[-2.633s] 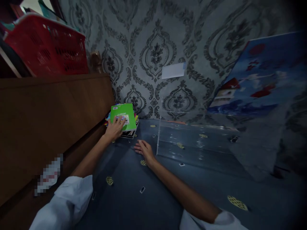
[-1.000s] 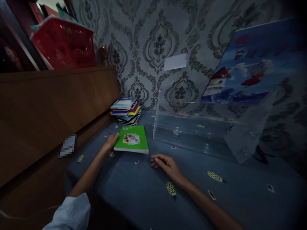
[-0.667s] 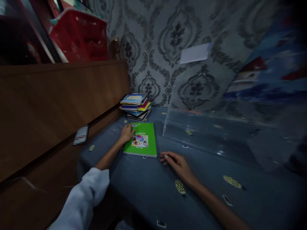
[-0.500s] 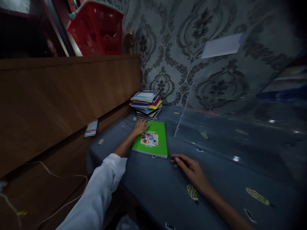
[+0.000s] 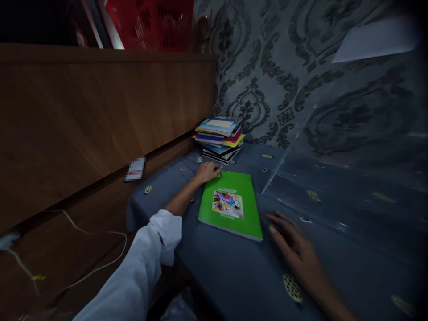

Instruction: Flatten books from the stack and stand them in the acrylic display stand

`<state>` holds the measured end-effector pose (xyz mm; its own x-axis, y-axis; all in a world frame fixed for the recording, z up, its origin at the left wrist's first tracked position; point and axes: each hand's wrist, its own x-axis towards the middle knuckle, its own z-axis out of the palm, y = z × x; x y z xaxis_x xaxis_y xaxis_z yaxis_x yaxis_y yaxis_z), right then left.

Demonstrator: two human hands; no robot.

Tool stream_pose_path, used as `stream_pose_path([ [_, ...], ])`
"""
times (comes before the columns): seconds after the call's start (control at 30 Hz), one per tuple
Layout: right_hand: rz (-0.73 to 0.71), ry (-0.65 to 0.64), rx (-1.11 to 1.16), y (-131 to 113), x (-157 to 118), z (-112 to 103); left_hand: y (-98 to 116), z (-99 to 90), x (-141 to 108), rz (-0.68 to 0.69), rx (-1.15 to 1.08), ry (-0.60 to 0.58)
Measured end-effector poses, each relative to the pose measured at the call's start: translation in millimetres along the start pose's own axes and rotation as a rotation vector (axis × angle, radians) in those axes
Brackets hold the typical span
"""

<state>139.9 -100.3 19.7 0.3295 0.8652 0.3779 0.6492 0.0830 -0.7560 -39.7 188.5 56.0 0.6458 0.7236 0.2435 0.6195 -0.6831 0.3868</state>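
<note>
A green book (image 5: 230, 229) with a colourful picture on its cover lies flat on the table, its printed text upside down from my side. My left hand (image 5: 207, 173) is at the book's far left corner, its fingers bent around the edge there; the fingertips are partly hidden. To the right of the book hovers my right hand (image 5: 294, 243), thumb and fingers apart and slightly curved, holding nothing. Behind the book, near the wall, stands an uneven stack of books (image 5: 220, 138) with several coloured covers.
A dark blue cloth (image 5: 230, 276) with pineapple prints covers the table. On the right is a clear plastic sheet or panel (image 5: 287, 156). A wooden cabinet (image 5: 110, 107) borders the left side, with a red basket (image 5: 160, 26) on top. A white cable (image 5: 96, 269) hangs at lower left.
The green book is nearer to me and slightly turned. My left hand has gone from lying on its cover to its far left corner. My right hand stays beside it. The view has shifted.
</note>
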Motion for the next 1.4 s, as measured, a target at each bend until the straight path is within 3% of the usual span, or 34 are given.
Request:
stream_pose_path([
  [0.3,-0.017,-0.014,-0.037,7,-2,2,31,19.0,-6,0.044,-0.405,-0.166],
  [0.57,-0.038,-0.029,-0.003,-8,-4,3,39,27.6,-8,0.014,-0.618,-0.080],
  [0.73,-0.066,-0.029,-0.028,-11,-6,1,37,26.5,-14,-0.011,-0.629,-0.014],
  [1.0,-0.115,-0.071,-0.124,-14,-21,-14,47,18.3,-32,0.023,-0.596,-0.040],
  [1.2,-0.121,-0.106,-0.073,-5,-34,-30,72,16.8,-43,0.011,-0.560,-0.085],
  [1.4,-0.004,-0.028,-0.088,24,-39,-41,105,37.0,-46,-0.029,-0.534,-0.137],
])
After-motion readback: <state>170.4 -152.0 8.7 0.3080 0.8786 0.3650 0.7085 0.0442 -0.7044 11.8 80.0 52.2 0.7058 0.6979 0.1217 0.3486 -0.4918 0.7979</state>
